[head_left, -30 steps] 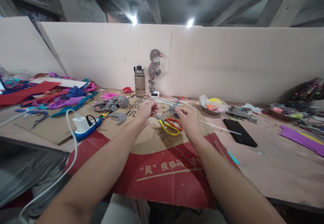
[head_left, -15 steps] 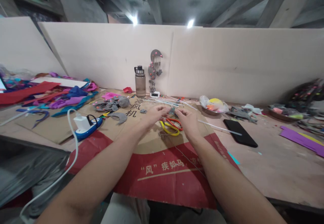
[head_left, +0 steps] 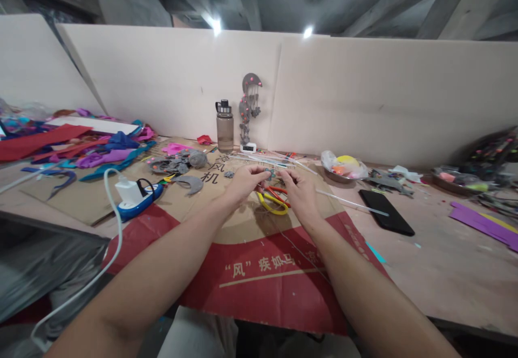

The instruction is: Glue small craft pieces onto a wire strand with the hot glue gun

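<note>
My left hand (head_left: 249, 182) is closed in a pinch, with a small grey-green felt piece (head_left: 272, 174) at its fingertips. My right hand (head_left: 299, 190) faces it closely, thumb and forefinger pressed together. Whatever lies between the right fingertips is too small to make out. Under and between the hands lie scissors with yellow handles (head_left: 272, 205) and a red-orange handle (head_left: 282, 191), partly hidden by the fingers. A thin pale cord (head_left: 297, 249) runs down the cardboard (head_left: 243, 228) beneath. To the left are a grey felt crescent (head_left: 191, 185) and a small grey felt scrap (head_left: 229, 174).
A water bottle (head_left: 225, 126) and small white clock (head_left: 248, 148) stand at the back, near a hanging grey felt ornament (head_left: 251, 96). A blue power strip (head_left: 140, 205) with a white cable sits left. Rightward are a glue stick (head_left: 352, 202), phone (head_left: 386, 212) and bowl (head_left: 340, 175).
My fingertips have drawn slightly apart, and the small felt piece shows a little more clearly between them. The view has tilted slightly; the things on the table stay in place.
</note>
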{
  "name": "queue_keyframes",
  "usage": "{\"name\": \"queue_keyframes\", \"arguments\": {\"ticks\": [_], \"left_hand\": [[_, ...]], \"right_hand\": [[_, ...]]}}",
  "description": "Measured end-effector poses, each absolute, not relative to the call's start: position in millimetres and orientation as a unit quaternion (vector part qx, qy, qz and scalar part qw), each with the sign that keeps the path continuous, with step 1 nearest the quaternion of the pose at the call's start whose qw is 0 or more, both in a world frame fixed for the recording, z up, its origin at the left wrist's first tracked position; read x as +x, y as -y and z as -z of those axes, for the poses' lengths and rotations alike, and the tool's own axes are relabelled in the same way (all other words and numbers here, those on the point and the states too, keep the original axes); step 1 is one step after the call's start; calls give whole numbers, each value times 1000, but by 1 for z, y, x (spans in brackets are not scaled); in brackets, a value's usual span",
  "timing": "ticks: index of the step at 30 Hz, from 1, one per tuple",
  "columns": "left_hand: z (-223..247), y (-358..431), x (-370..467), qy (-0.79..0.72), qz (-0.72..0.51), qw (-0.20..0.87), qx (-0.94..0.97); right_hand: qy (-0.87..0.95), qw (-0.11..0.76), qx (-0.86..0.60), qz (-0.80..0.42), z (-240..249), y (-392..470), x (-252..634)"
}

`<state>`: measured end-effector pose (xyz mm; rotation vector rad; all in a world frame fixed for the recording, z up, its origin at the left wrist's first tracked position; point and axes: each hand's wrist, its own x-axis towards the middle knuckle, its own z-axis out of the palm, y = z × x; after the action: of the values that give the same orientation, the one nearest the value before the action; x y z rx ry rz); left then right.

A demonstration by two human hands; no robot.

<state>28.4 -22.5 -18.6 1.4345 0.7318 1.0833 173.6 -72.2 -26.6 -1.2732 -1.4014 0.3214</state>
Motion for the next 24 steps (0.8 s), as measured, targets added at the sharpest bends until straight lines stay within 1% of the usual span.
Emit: {"name": "queue_keyframes", "arguments": {"ticks": [6,15,24], "left_hand": [[20,22,29,-314,-459,544,628],[25,19,29,-295,-459,511,664],[25,21,30,-281,-447,539,656]], "right_hand": [[595,549,-580,-93,24,74,174],[594,535,-599,-42,22,75,178],[586,515,-624,-44,22,76,176]]}}
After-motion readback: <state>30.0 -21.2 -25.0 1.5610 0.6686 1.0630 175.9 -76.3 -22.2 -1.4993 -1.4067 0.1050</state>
